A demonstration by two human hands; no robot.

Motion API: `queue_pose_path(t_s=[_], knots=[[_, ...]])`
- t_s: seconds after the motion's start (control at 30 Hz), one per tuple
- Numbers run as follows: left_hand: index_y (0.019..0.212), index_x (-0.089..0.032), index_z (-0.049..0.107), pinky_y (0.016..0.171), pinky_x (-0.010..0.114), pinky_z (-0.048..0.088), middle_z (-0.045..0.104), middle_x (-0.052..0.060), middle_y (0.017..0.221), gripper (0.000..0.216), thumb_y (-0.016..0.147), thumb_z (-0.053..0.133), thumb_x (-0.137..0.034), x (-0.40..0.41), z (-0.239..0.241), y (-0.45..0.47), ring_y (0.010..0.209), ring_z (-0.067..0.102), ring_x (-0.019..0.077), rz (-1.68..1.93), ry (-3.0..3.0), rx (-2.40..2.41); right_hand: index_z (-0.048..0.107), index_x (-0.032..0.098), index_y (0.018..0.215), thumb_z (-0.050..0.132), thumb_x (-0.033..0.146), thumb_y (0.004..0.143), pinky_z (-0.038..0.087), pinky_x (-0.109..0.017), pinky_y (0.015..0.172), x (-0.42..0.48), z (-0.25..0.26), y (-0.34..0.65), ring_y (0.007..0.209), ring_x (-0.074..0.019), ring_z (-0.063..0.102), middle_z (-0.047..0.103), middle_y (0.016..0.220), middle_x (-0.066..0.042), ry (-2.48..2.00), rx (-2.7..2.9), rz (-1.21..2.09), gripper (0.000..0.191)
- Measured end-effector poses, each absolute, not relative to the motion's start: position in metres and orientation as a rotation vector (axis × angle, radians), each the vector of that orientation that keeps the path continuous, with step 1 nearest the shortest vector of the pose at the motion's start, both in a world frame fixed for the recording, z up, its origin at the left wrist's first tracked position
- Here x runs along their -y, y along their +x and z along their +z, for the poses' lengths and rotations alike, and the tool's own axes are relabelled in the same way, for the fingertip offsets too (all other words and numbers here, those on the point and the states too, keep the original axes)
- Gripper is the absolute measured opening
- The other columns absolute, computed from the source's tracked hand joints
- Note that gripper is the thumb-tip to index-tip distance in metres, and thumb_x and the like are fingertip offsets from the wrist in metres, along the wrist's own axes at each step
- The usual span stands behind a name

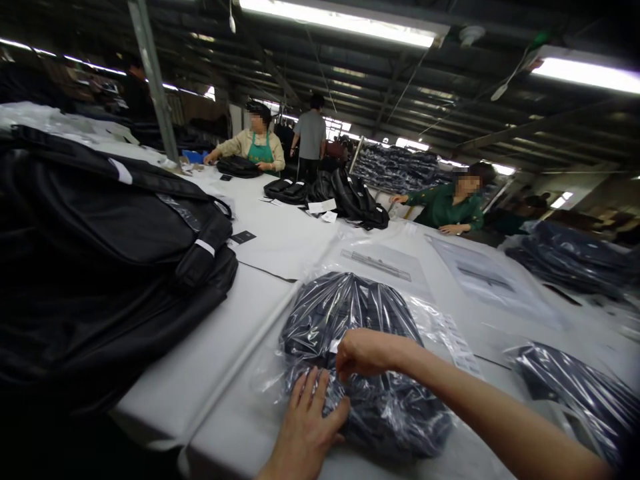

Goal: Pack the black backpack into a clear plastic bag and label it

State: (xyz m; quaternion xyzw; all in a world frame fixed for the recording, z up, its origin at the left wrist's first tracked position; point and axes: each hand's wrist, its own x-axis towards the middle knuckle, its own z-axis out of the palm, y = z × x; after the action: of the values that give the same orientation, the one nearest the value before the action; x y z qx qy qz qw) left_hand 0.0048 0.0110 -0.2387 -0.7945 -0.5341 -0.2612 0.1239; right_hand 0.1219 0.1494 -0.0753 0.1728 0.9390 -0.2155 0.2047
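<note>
A dark backpack wrapped in a clear plastic bag (350, 313) lies on the white table (220, 353) in front of me. My left hand (307, 417) rests flat on the near side of the bag, fingers stretched out. Just above it, my right hand (365, 352) is closed in a pinch on the plastic, at a small white tab near the bag's middle.
A pile of unwrapped black backpacks (100, 247) fills the left. Empty plastic bags (380, 263) lie beyond, another bagged backpack (580, 393) at the right. Two seated people (450, 203) work across the table, with more black bags (350, 193) and stacks (575, 257) behind.
</note>
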Motion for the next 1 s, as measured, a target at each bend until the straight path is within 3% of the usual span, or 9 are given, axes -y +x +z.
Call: queue_pose_path(t_s=[0.23,0.37,0.47,0.57,0.73,0.8,0.9,1.0], knots=[[0.121,-0.039,0.05,0.094,0.05,0.042,0.052,0.015,0.128,0.057,0.07,0.06,-0.062,-0.018,-0.261,0.012,0.124,0.042,0.0341,-0.934,-2.184,1.5,0.073,0.021,0.086,0.061,0.027,0.077,0.037,-0.024,0.054,-0.15,-0.102,0.101,0.065,-0.0163,0.063,0.073,0.077,-0.004,0.503,-2.52,-0.191,0.017],[0.118,-0.037,0.052,0.096,0.05,0.039,0.045,0.014,0.135,0.056,0.068,0.065,-0.058,-0.017,-0.263,0.018,0.127,0.036,0.0349,-1.038,-2.135,1.544,0.074,0.022,0.082,0.062,0.033,0.075,0.034,-0.024,0.051,-0.153,-0.107,0.099,0.062,-0.0159,0.061,0.073,0.074,-0.003,0.521,-2.549,-0.204,0.017],[0.112,-0.037,0.057,0.103,0.051,0.029,0.041,0.005,0.14,0.044,0.071,0.066,-0.052,-0.015,-0.259,0.018,0.13,0.03,0.0367,-1.074,-2.102,1.543,0.074,0.02,0.078,0.06,0.027,0.075,0.033,-0.025,0.05,-0.154,-0.107,0.098,0.059,-0.0161,0.06,0.072,0.069,-0.004,0.514,-2.551,-0.17,0.016],[0.108,-0.035,0.06,0.108,0.053,0.016,0.048,0.0,0.135,0.039,0.074,0.061,-0.054,-0.017,-0.258,0.016,0.132,0.025,0.0379,-1.042,-2.108,1.414,0.072,0.023,0.079,0.062,0.029,0.074,0.035,-0.025,0.053,-0.161,-0.111,0.102,0.06,-0.0166,0.061,0.071,0.07,-0.003,0.6,-2.557,-0.167,0.013],[0.107,-0.035,0.061,0.104,0.054,0.025,0.058,0.001,0.122,0.042,0.071,0.064,-0.056,-0.021,-0.261,0.016,0.121,0.042,0.037,-1.095,-2.09,1.438,0.061,0.021,0.093,0.074,0.059,0.053,0.038,-0.026,0.055,-0.186,-0.117,0.127,0.068,-0.0224,0.062,0.067,0.073,-0.003,1.114,-2.65,-0.202,0.057],[0.107,-0.037,0.06,0.101,0.053,0.03,0.059,0.0,0.121,0.045,0.068,0.065,-0.059,-0.021,-0.26,0.016,0.117,0.046,0.0362,-1.085,-2.098,1.447,0.059,0.02,0.095,0.07,0.056,0.063,0.04,-0.027,0.059,-0.184,-0.111,0.139,0.071,-0.0224,0.062,0.067,0.077,-0.004,1.316,-2.68,-0.203,0.049],[0.109,-0.039,0.059,0.1,0.053,0.03,0.059,-0.001,0.122,0.052,0.063,0.067,-0.062,-0.022,-0.259,0.016,0.114,0.048,0.0362,-1.041,-2.13,1.459,0.058,0.02,0.1,0.046,0.037,0.089,0.044,-0.028,0.074,-0.153,-0.101,0.151,0.085,-0.0193,0.061,0.067,0.092,-0.006,1.455,-2.875,-0.269,0.024],[0.11,-0.04,0.058,0.101,0.052,0.029,0.061,-0.002,0.119,0.053,0.062,0.069,-0.061,-0.022,-0.262,0.014,0.114,0.049,0.0361,-1.027,-2.155,1.467,0.05,0.022,0.121,0.033,0.031,0.094,0.038,-0.033,0.096,-0.109,-0.106,0.149,0.111,-0.0185,0.052,0.059,0.121,-0.007,1.296,-2.99,-0.47,0.033]])
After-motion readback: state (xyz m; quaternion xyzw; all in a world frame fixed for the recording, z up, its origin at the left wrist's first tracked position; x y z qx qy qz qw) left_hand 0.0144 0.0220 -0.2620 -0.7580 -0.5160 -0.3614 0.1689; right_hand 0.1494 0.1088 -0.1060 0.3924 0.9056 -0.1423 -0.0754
